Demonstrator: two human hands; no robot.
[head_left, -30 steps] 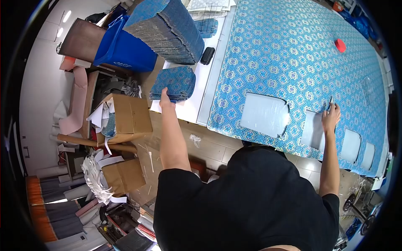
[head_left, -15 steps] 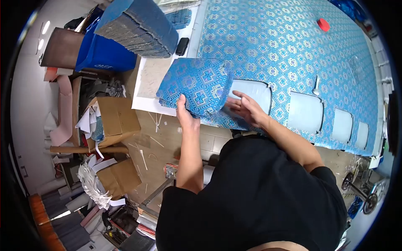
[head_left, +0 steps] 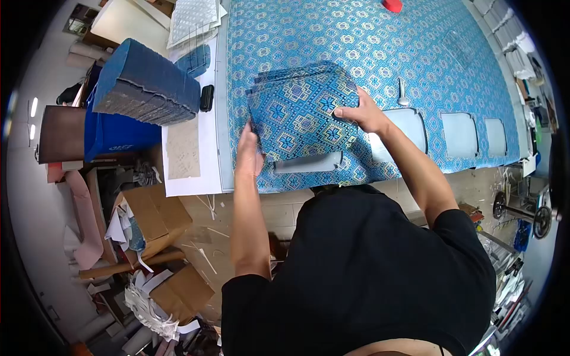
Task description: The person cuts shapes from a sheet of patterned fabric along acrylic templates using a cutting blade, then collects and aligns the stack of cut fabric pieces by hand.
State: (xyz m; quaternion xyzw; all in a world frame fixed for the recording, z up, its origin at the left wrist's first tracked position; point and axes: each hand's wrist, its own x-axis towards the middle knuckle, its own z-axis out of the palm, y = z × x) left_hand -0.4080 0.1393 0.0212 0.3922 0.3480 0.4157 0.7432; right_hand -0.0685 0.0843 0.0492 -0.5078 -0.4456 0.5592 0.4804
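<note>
A stack of blue patterned fabric pieces (head_left: 303,115) is held over the cloth-covered table, its layers slightly fanned at the far edge. My right hand (head_left: 365,113) grips the stack's right side, thumb on top and the other fingers mostly hidden. Along the left edge, my left hand (head_left: 248,151) is held upright with its fingers stretched out, slightly blurred; whether it touches the edge is hard to tell. Beneath the stack, the matching patterned fabric (head_left: 368,53) covers the table, with a row of cut-out openings (head_left: 460,135) near the front edge.
A tall block of stacked blue pieces (head_left: 148,89) stands at the left, beside a black object (head_left: 206,98). A metal tool (head_left: 402,92) and a red round item (head_left: 392,5) lie on the fabric. Cardboard boxes (head_left: 157,216) and scraps sit on the floor at left.
The stack has moved away from the table's front edge and turned. My right hand has closed on its right side; my left hand has released its thumb grip and straightened along the left edge.
</note>
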